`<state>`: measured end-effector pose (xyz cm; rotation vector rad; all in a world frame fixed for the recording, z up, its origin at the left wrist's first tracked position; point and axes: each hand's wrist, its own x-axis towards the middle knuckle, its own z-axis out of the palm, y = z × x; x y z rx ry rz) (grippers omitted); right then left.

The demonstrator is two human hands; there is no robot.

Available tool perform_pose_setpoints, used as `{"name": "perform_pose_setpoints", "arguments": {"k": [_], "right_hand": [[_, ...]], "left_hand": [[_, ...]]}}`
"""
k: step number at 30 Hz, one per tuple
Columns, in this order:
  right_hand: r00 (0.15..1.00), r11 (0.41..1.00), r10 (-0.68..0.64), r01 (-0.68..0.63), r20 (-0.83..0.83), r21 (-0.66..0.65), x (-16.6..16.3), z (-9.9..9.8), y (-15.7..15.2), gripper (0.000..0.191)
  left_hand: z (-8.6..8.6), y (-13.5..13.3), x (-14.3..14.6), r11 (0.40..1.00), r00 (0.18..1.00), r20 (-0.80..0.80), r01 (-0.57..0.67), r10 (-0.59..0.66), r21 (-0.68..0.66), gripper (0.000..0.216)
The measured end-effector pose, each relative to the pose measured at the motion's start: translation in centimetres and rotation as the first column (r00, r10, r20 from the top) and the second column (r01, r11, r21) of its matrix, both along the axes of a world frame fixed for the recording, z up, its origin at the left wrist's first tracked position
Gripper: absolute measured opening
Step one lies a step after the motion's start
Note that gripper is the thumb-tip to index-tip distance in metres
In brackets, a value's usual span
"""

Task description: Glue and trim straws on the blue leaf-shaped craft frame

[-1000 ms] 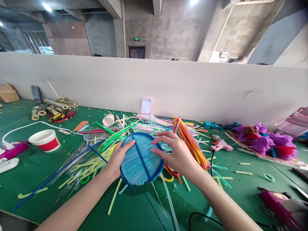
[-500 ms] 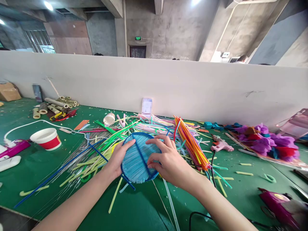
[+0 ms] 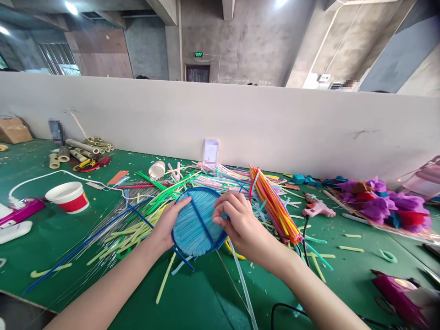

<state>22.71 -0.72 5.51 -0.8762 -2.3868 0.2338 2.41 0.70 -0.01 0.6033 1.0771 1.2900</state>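
A round disc (image 3: pixel 192 229) of light blue pipe cleaners, with a dark blue rim and a dark blue strip across it, is held above the table in front of me. My left hand (image 3: pixel 169 225) grips its left edge, thumb on top and fingers behind. At the right edge, my right hand (image 3: pixel 237 220) has thumb and fingertips pinched together over the disc. Whatever the pinch holds, if anything, is hidden. Below it a clear glue stick (image 3: pixel 244 286) slants toward me. Blue pipe-cleaner ends (image 3: pixel 184 259) stick out under the disc's lower left.
Loose green and yellow pipe cleaners (image 3: pixel 137 229) lie to the left, and an orange bundle (image 3: pixel 277 206) to the right. Beyond it rest a pink glue gun (image 3: pixel 318 207) and purple fuzzy pieces (image 3: pixel 381 206). A paper cup (image 3: pixel 68 197) stands left. A white partition (image 3: pixel 154 114) closes the back.
My right fingers, spread and curled over the disc's right side before, have drawn together into a pinch near its right edge. My left hand keeps its grip. The disc has shifted slightly.
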Motion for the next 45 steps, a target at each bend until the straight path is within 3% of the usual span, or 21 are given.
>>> {"name": "perform_pose_setpoints", "arguments": {"k": [7, 9, 11, 14, 16, 19, 21, 23, 26, 28, 30, 35, 38, 42, 44, 45], "right_hand": [[0.972, 0.986, -0.160, 0.152, -0.174, -0.063, 0.7, -0.1, 0.6, 0.017], [0.957, 0.959, -0.249, 0.223, -0.146, -0.173, 0.9, -0.2, 0.7, 0.016], [0.957, 0.905, -0.286, 0.250, -0.057, -0.344, 1.0, -0.4, 0.9, 0.035], [0.970, 0.768, -0.239, 0.160, -0.045, -0.621, 0.8, -0.9, 1.1, 0.032], [0.946, 0.675, -0.258, 0.031, -0.197, -0.737, 0.4, -1.2, 1.4, 0.030], [0.864, 0.626, -0.316, -0.120, -0.392, -0.770, 0.1, -1.6, 1.9, 0.036], [0.881, 0.610, -0.283, -0.140, -0.379, -0.780, 0.6, -1.4, 2.2, 0.035], [0.936, 0.611, -0.223, -0.083, -0.272, -0.787, 1.6, -0.8, 2.3, 0.030], [0.972, 0.720, -0.226, 0.214, 0.068, -0.661, 3.6, 0.2, 2.0, 0.025], [0.900, 0.797, -0.243, 0.398, 0.363, -0.453, 4.4, 0.0, 1.4, 0.025], [0.797, 0.833, -0.259, 0.470, 0.546, -0.291, 4.4, -1.2, 0.5, 0.020], [0.665, 0.860, -0.370, 0.509, 0.649, -0.031, 3.0, -5.5, -0.6, 0.023], [0.683, 0.845, -0.383, 0.531, 0.623, -0.063, 3.2, -5.9, -0.2, 0.022], [0.764, 0.828, -0.347, 0.522, 0.544, -0.206, 4.6, -3.4, 1.1, 0.025], [0.835, 0.810, -0.291, 0.475, 0.467, -0.344, 5.5, -1.5, 1.7, 0.027], [0.875, 0.762, -0.217, 0.429, 0.432, -0.485, 6.0, -0.6, 2.0, 0.023]], "left_hand": [[-0.1, 0.2, -0.3, 0.999, 1.000, 0.018, 0.001, -0.001, -0.047, 0.045], [0.0, 0.2, -0.3, 0.997, 0.999, 0.035, 0.004, -0.001, -0.082, 0.044], [0.2, 0.3, -0.3, 0.991, 0.998, 0.069, 0.024, -0.015, -0.130, 0.044], [0.7, 0.1, -0.3, 0.992, 0.989, 0.148, 0.027, -0.008, -0.127, 0.042], [1.0, -0.1, -0.3, 1.000, 0.978, 0.205, -0.027, 0.026, 0.003, 0.038], [1.1, -0.5, -0.1, 0.980, 0.967, 0.248, 0.001, -0.052, 0.201, 0.033], [1.0, -0.7, 0.1, 0.981, 0.974, 0.210, 0.044, -0.085, 0.189, 0.033], [0.9, -0.7, 0.2, 0.992, 0.983, 0.178, 0.011, -0.034, 0.129, 0.034], [0.9, -0.3, 0.1, 0.992, 0.972, 0.228, -0.082, 0.057, 0.100, 0.030], [0.9, 0.1, -0.1, 0.985, 0.953, 0.285, -0.138, 0.104, 0.101, 0.028], [1.0, 0.4, -0.4, 0.979, 0.934, 0.329, -0.178, 0.137, 0.099, 0.025], [1.2, 0.5, -0.8, 0.972, 0.910, 0.376, -0.219, 0.175, 0.079, 0.018], [1.4, 0.5, -0.8, 0.969, 0.900, 0.390, -0.239, 0.196, 0.064, 0.016], [1.4, 0.7, -1.0, 0.965, 0.896, 0.392, -0.253, 0.207, 0.068, 0.016], [1.2, 0.8, -1.1, 0.964, 0.896, 0.394, -0.254, 0.202, 0.082, 0.018], [1.1, 0.8, -1.1, 0.963, 0.896, 0.395, -0.254, 0.201, 0.088, 0.019]]}}
